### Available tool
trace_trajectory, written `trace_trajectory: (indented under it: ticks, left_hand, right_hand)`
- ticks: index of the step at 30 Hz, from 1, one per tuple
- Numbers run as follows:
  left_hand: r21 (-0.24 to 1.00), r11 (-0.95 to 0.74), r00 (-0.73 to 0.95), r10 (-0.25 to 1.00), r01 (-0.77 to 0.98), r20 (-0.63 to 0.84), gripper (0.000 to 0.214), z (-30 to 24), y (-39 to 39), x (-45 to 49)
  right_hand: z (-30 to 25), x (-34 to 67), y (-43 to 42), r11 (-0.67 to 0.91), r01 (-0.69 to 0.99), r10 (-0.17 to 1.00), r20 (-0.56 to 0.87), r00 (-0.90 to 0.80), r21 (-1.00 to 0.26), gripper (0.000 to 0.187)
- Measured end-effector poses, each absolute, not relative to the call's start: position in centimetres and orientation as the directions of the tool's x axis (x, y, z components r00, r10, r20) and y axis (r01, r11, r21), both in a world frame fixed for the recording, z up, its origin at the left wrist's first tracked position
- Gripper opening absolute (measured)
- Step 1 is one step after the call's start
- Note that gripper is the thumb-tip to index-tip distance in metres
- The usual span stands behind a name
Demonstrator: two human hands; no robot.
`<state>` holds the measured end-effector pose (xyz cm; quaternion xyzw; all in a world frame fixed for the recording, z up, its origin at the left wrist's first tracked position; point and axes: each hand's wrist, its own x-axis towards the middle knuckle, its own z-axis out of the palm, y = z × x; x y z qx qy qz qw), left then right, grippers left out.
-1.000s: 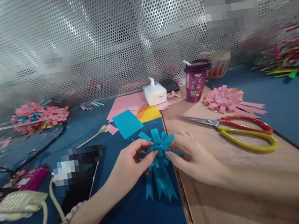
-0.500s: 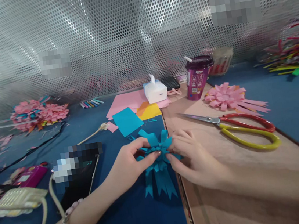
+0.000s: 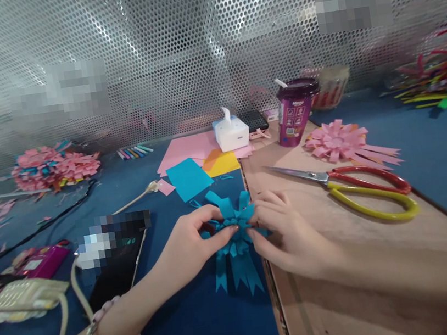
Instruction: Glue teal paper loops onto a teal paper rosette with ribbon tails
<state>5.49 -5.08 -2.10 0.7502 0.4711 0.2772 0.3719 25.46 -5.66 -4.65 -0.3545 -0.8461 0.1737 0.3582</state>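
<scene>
A blue paper flower (image 3: pixel 237 247) with looped petals and notched tails hanging toward me is between my hands, over the seam of blue mat and brown board. My left hand (image 3: pixel 199 234) grips its left side, thumb laid across the centre and fingers partly hidden behind the petals. On its right side my right hand (image 3: pixel 285 233) pinches the petals between thumb and curled fingers. Just beyond the flower lie a blue paper sheet (image 3: pixel 189 179) and a yellow one (image 3: pixel 221 162). Scissors (image 3: pixel 324 176) with red and yellow handles rest right of my right hand.
A pink paper flower (image 3: pixel 338 142), a purple cup (image 3: pixel 297 112) and a tissue pack (image 3: pixel 231 134) stand farther back. Left are a phone (image 3: pixel 117 268), cables, a beige keypad-like object (image 3: pixel 23 298) and pink flowers (image 3: pixel 55 166). Colourful strips (image 3: pixel 443 75) lie far right, before a perforated metal panel (image 3: pixel 173 47).
The view has shifted very slightly, so things sit a little higher. Both hands keep the same hold on the blue paper flower, with barely any finger movement.
</scene>
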Motion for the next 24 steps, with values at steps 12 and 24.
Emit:
trace_trajectory:
  ticks: [12,24]
  left_hand:
    - [0.809,-0.282,0.394,0.916,0.516,0.068,0.016,-1.98,-5.05,5.49]
    - [0.834,-0.226,0.393,0.92,0.503,0.012,0.021,-2.07,-5.05,5.48]
  right_hand:
    - [-4.63,25.43,-5.66,0.691,0.469,0.722,0.491,-0.488,-0.55,0.011]
    - [-4.34,25.4,-5.74,0.669,0.471,0.741,0.464,-0.485,-0.575,0.011]
